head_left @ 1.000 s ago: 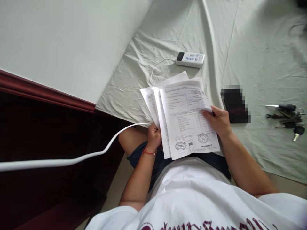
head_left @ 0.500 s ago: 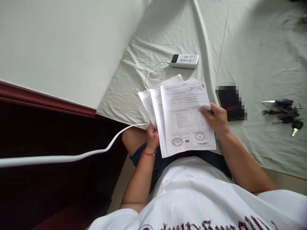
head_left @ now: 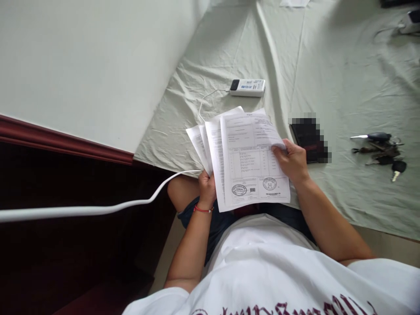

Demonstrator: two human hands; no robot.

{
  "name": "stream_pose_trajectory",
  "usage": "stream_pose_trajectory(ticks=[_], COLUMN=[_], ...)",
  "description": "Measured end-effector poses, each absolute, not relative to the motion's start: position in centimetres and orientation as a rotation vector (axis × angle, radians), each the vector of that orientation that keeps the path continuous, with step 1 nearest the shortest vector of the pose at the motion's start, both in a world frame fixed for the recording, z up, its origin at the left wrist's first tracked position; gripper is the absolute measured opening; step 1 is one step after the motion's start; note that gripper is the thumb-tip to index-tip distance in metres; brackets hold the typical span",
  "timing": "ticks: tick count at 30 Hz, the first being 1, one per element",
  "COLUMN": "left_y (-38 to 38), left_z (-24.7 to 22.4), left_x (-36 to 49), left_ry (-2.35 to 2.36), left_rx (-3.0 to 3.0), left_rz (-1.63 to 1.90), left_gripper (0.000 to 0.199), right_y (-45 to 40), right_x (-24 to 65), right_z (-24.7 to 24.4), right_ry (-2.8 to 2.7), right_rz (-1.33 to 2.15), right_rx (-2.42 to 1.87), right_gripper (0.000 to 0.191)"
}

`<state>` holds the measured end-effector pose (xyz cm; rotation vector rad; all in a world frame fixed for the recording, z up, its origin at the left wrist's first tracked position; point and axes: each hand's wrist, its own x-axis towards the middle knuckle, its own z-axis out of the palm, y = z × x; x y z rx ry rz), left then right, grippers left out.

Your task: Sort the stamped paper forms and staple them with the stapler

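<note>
Several printed paper sheets (head_left: pixel 254 153) are fanned out above my lap. The top sheet carries a table, two oval stamps and a barcode near its lower edge. My left hand (head_left: pixel 207 188), with a red string bracelet at the wrist, is closed on the lower left of the sheets, partly hidden by them. At the right edge, my right hand (head_left: pixel 292 161) pinches the sheets with its thumb on top. Just beyond that hand lies a dark, partly pixelated flat object (head_left: pixel 306 140).
A white power bank (head_left: pixel 247 88) with a white cable (head_left: pixel 131 203) lies beyond the papers; the cable runs off to the left. Keys (head_left: pixel 382 151) rest on the pale green cloth (head_left: pixel 328 78) at right. A white device (head_left: pixel 410 22) sits at the upper right corner.
The view has shifted a little, bringing more of the upper right objects into sight. Both hands keep their hold, and the top sheet's upper right corner now bends more.
</note>
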<state>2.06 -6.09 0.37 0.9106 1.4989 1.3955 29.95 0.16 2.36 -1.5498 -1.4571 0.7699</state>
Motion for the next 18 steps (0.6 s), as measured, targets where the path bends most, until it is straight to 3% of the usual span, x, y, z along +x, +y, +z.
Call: stream_pose_trajectory(ticks=[5, 11, 18], left_y=[-5.9, -5.7, -6.6], left_z=[-0.2, -0.5, 0.0], left_x=[2.0, 2.0, 2.5], left_ry=[1.478, 1.540, 1.506], left_rx=[0.896, 0.922, 0.932], left_rz=[1.448, 1.445, 1.413], left_gripper=[0.023, 0.029, 0.036], right_y=[0.1, 0.3, -0.2], right_x=[30.0, 29.6, 30.9], right_z=[2.1, 1.6, 0.1], right_ry=[-1.302, -1.256, -1.271], right_rz=[0.864, 1.173, 1.162], right_rx=[-1.387, -1.264, -1.312], right_gripper=[0.022, 0.042, 0.035])
